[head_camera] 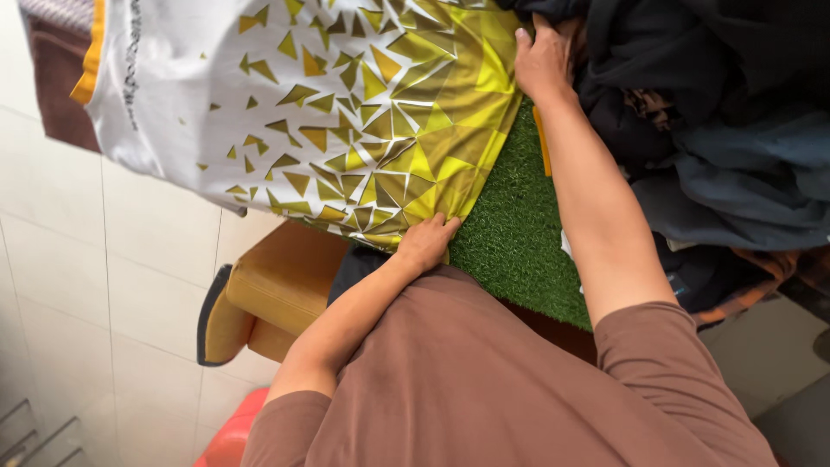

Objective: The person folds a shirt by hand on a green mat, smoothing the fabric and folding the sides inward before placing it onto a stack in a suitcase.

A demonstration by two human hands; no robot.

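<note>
A white shirt with a yellow and olive triangle pattern (346, 112) lies spread over a surface covered in green artificial turf (519, 233). My left hand (428, 242) rests on the shirt's near yellow edge, fingers flat on the cloth. My right hand (543, 60) lies on the shirt's far yellow edge, beside a heap of dark clothes (709, 112). Both hands press on the fabric; neither visibly grips it.
A yellow wooden stool or bench (277, 290) stands below the turf surface. Something red (229, 437) shows at the bottom. White floor tiles (104, 277) fill the left. A brown cloth (56, 78) hangs at the top left.
</note>
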